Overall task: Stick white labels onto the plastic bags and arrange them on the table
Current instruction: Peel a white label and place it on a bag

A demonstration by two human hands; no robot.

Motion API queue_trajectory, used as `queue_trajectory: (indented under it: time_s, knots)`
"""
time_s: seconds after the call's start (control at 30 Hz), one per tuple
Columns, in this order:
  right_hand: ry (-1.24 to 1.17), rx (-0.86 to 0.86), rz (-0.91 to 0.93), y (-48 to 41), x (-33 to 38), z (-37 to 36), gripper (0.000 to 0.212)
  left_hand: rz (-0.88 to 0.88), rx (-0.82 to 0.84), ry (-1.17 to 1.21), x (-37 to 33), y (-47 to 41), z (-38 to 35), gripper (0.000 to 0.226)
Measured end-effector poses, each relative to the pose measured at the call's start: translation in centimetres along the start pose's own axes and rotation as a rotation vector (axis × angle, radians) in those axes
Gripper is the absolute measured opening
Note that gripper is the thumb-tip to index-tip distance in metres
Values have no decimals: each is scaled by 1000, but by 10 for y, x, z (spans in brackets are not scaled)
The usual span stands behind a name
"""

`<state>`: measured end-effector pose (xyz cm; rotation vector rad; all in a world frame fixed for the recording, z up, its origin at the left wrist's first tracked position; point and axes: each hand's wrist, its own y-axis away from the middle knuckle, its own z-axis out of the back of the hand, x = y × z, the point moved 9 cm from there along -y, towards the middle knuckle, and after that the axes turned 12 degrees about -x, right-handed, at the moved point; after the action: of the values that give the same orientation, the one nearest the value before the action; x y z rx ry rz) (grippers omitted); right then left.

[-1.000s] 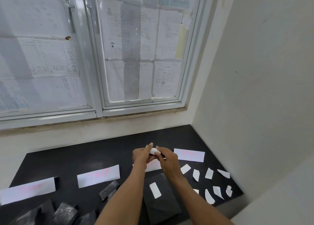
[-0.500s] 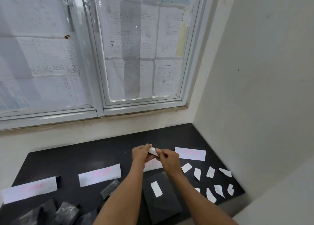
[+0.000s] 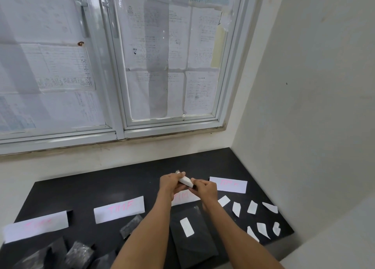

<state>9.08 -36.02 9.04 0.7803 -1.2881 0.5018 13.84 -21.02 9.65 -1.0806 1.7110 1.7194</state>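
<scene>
Above the black table (image 3: 113,185), my left hand (image 3: 169,184) and my right hand (image 3: 206,188) both pinch a small white label (image 3: 185,181), held tilted between their fingertips; a bit of dark material shows under it. Below my forearms lies a flat black plastic bag (image 3: 194,244) with a white label (image 3: 186,227) stuck on it. Several loose white labels (image 3: 252,207) lie scattered on the right of the table. More crumpled black bags (image 3: 80,253) sit at the front left, and one small black bag (image 3: 130,226) lies near the middle.
White paper strips with pink writing lie in a row: far-left strip (image 3: 36,226), mid-left strip (image 3: 119,209), one strip (image 3: 185,197) partly under my hands, right strip (image 3: 228,184). A paper-covered window (image 3: 142,65) stands behind; a wall (image 3: 304,106) bounds the right side.
Both hands have stayed together above the table, turning and working the small white label between the fingertips; the view shifted slightly. Nothing on the table moved.
</scene>
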Motion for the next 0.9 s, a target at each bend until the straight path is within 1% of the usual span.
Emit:
queue_trajectory:
  time_s: [0.07, 0.13, 0.27, 0.3, 0.37, 0.43, 0.5, 0.57, 0.67, 0.73, 0.77, 0.83, 0.9]
  knots:
    - [28, -17, -7, -2, -2, 2, 12, 40, -20, 5, 3, -1, 2, 20]
    - [52, -30, -17, -4, -5, 4, 10, 42, -37, -2, 4, -2, 2, 21]
    - [-17, 15, -35, -2, 0, 0, 15, 36, -72, 22, 9, -6, 4, 21]
    - [-19, 44, -3, -1, 4, -1, 17, 29, -70, 16, 10, -7, 4, 19]
    - [33, 111, 119, 2, 12, -5, 26, 4, -61, -15, 11, -9, 3, 15]
    - [68, 152, 211, 4, 14, -8, 25, -38, -77, -37, 8, -10, 4, 8]
    - [53, 159, 223, 5, 13, -7, 19, -79, -83, -60, 5, -11, 3, 8]
    - [33, 157, 205, 5, 11, -5, 18, -94, -76, -69, 4, -10, 3, 8]
    - [106, 152, 263, 4, 13, -4, 18, -45, -86, -28, 7, -10, 5, 8]
    - [217, 143, 340, 5, 14, -4, 27, -4, -97, -2, 10, -10, 7, 11]
    - [279, 136, 397, 6, 15, -4, 36, 7, -105, 3, 11, -10, 8, 12]
    - [427, 104, 564, 9, 21, -3, 57, 10, -127, 14, 10, -10, 10, 13]
    - [544, 80, 706, 16, 25, -3, 65, 14, -131, 28, 9, -9, 10, 14]
